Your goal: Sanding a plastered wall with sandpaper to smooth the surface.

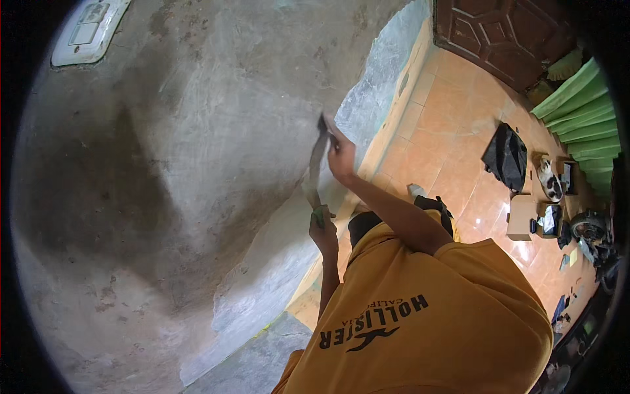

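Observation:
My right hand grips a thin, flat, dark-edged tool close to the grey plastered wall; blur hides its exact kind. Below it, my left hand is closed around a small green thing, partly hidden by the fingers. A narrow greyish strip runs between the two hands; whether it is a blade or a bent sheet is unclear. Along the wall's lower part, a paler bluish-white band meets the darker plaster in a ragged edge.
A white wall switch is at upper left. Orange floor tiles stretch to the right, with a black bag, a black-and-white cat and an open cardboard box. Beyond are a green curtain and a brown panelled door.

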`<state>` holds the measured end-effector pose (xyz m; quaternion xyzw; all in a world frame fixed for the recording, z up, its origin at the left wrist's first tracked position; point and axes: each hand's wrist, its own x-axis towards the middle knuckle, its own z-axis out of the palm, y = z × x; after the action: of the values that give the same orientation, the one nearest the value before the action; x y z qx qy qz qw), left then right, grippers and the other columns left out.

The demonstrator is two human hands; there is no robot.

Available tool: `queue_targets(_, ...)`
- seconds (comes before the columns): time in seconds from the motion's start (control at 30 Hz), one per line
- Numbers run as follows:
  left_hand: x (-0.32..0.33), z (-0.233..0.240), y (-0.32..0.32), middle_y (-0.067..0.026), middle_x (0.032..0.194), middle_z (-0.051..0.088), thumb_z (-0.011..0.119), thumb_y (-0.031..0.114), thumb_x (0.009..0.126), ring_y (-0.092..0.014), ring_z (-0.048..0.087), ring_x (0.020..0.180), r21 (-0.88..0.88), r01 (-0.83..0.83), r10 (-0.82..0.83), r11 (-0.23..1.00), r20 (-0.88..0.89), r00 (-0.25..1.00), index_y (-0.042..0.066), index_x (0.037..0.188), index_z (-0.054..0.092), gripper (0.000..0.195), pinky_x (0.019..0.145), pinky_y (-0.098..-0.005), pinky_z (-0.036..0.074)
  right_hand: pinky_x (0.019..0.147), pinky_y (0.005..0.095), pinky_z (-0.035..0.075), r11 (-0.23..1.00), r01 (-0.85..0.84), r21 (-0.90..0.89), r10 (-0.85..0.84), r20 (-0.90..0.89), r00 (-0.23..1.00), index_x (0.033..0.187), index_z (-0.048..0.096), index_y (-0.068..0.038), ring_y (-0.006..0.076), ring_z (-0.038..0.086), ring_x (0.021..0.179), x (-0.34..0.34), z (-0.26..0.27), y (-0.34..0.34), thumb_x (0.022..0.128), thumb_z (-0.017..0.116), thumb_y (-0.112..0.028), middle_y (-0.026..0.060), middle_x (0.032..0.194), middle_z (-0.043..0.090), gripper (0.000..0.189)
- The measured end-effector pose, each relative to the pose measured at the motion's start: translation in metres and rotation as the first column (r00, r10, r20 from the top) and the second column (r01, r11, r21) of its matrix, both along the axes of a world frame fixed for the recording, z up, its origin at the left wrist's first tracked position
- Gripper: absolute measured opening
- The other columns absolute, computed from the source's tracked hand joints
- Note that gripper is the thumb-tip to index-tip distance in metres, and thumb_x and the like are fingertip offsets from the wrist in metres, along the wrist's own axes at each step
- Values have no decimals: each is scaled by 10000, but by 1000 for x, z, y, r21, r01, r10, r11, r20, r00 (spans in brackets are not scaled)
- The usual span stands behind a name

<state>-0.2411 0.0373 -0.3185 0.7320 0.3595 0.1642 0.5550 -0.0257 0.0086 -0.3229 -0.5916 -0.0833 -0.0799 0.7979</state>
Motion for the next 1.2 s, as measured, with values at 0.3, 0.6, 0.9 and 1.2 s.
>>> queue_targets(0.3, -14, 0, 1, -24, 832, 671, 604, 194, 1069, -41, 464, 565, 45, -44, 46, 998, -41, 998, 23, 1131, 691, 201, 509, -244, 360, 875, 326, 544, 1000, 14, 25, -16, 100, 995, 1454, 580, -65, 385, 712, 988, -7, 89, 8, 827, 492, 152, 269, 1286, 660, 669)
queue_targets(0.6, -21, 2, -2, -28, 809, 680, 624, 228, 1065, -46, 458, 547, 13, -110, 111, 994, -27, 993, 20, 1120, 692, 225, 503, -250, 359, 927, 321, 521, 982, 28, -184, -42, -70, 997, 1520, 532, -125, 334, 701, 1142, -18, 20, 14, 831, 439, 194, 267, 1333, 645, 765)
queue_targets(0.9, -24, 0, -9, -26, 797, 674, 628, 239, 1058, -41, 459, 548, 72, -61, 67, 996, -87, 994, 32, 1134, 699, 232, 505, -246, 353, 989, 312, 498, 976, -178, -128, 128, -325, 937, 1451, 603, -99, 306, 633, 1296, -10, -8, -15, 852, 429, 216, 218, 1394, 629, 699)
queue_targets(1.2, -20, -4, -12, -31, 813, 669, 627, 240, 1057, -44, 457, 538, 49, -41, 43, 998, -21, 999, 20, 1147, 688, 245, 497, -245, 356, 1066, 287, 462, 999, 20, -30, -21, -44, 999, 1446, 602, -53, 181, 627, 1275, -1, 9, -12, 871, 404, 234, 175, 1388, 674, 672)
